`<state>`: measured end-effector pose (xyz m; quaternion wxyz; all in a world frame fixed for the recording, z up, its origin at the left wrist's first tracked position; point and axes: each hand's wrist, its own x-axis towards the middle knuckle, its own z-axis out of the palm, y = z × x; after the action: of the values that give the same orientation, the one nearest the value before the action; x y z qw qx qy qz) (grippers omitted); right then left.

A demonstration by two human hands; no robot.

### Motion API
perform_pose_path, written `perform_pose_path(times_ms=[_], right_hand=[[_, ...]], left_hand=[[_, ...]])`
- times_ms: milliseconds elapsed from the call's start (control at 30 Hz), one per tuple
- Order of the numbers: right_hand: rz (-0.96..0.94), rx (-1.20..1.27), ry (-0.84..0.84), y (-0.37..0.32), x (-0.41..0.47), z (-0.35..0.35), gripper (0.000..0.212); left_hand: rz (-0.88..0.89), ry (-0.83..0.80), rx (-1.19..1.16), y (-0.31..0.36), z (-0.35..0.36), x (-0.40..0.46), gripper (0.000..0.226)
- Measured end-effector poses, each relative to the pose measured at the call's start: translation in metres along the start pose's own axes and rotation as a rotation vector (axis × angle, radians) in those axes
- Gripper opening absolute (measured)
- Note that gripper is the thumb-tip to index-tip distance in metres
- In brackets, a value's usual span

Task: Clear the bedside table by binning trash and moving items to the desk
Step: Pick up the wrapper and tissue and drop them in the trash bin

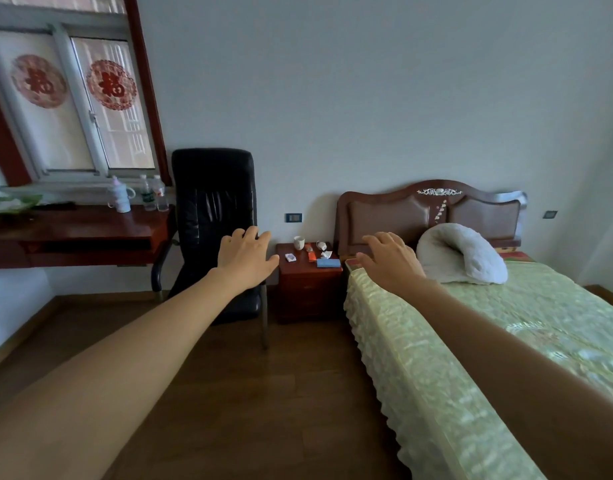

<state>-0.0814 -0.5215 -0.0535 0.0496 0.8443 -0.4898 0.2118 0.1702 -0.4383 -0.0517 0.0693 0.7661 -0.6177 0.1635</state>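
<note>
**Cluttered nightstand, two empty hands, and a chair in the way**

The bedside table (307,271) stands against the far wall, wedged between the black office chair (213,216) and the headboard (429,211). Its top is crowded: an upright white cup (299,242) at the back, a small white card or packet (290,257) toward the front left, an orange wrapper (310,252) in the middle, crumpled white scraps (325,251) beside what may be a second cup on its side, and a blue tissue pack (328,262) at the front right. They sit close together, so I'd say a hasty grab at the trash could tip the upright cup or sweep something off the edge. I cannot tell whether the cup holds liquid.

The desk (90,230) lies to the left under the window, beyond the chair, so carried items may snag on the chair back. No bin is in sight, which could stall the trash step.

The left hand (244,259) reaches forward, palm down, fingers spread, holding nothing, in line with the chair's edge. The right hand (391,261) mirrors it over the bed (506,334) corner, likewise splayed and empty. Both are well short of the table.
</note>
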Motion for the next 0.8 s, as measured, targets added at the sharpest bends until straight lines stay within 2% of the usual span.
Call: perform_pose_path(times_ms=[367,600,800], right_hand=[[0.026,0.007,-0.071,0.018,0.128,0.084,0.044],[0.025,0.049,-0.065,0.065,0.234,0.145,0.045],[0.033,0.062,-0.128,0.105,0.311,0.185,0.048]], left_hand=[[0.013,-0.041,-0.044,-0.029,0.082,0.136,0.058],[0.008,-0.039,-0.048,-0.022,0.136,0.253,0.059],[0.024,-0.065,-0.052,-0.009,0.181,0.335,0.056]])
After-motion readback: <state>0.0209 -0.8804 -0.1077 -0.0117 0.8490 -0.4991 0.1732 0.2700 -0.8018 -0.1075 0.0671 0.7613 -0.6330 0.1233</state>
